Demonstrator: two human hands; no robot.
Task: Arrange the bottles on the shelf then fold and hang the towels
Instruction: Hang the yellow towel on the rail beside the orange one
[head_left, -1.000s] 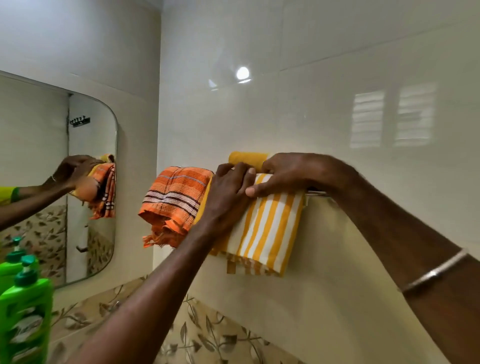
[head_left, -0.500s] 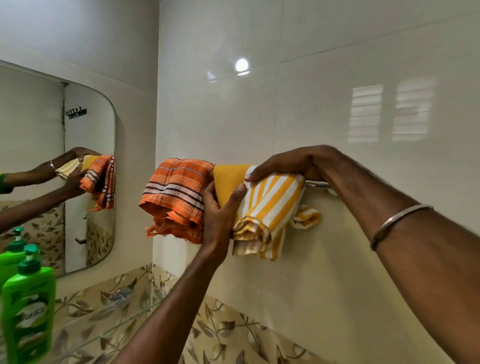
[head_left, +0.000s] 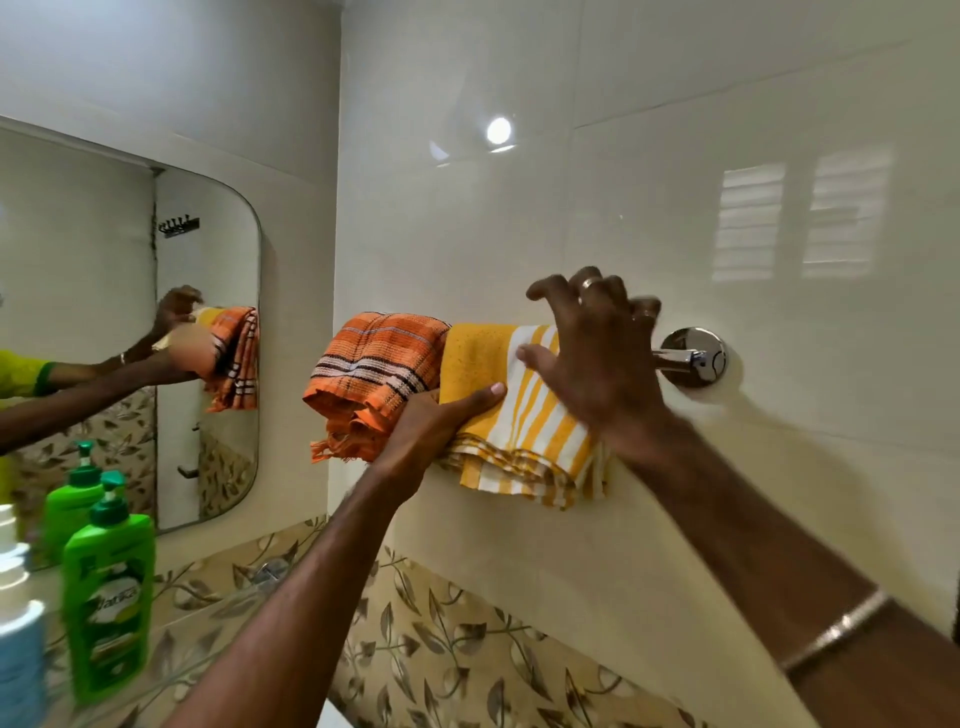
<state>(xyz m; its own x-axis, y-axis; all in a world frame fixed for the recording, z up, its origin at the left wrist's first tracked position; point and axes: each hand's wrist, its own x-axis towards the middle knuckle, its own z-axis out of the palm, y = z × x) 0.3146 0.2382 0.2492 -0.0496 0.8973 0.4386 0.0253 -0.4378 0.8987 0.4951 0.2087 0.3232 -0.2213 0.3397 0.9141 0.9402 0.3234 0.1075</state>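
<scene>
Yellow striped towel (head_left: 524, 415) now spread flatter over rail; right hand (head_left: 597, 358) lifted, fingers (head_left: 545, 287) splayed.

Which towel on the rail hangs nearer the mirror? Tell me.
The orange checked towel. It hangs at the rail's mirror end, by the wall corner, while the yellow-and-white striped towel hangs beside it toward the chrome rail bracket, under both hands.

Chrome towel bar (head_left: 675, 357) — orange towel (head_left: 374, 364), yellow striped towel (head_left: 524, 421) draped over it.

Orange towel (head_left: 374, 374) and yellow striped towel (head_left: 519, 415) are crowding the rail's left; bare rail (head_left: 675, 357) is showing by the chrome mount (head_left: 698, 356); wall below is lying open.
</scene>
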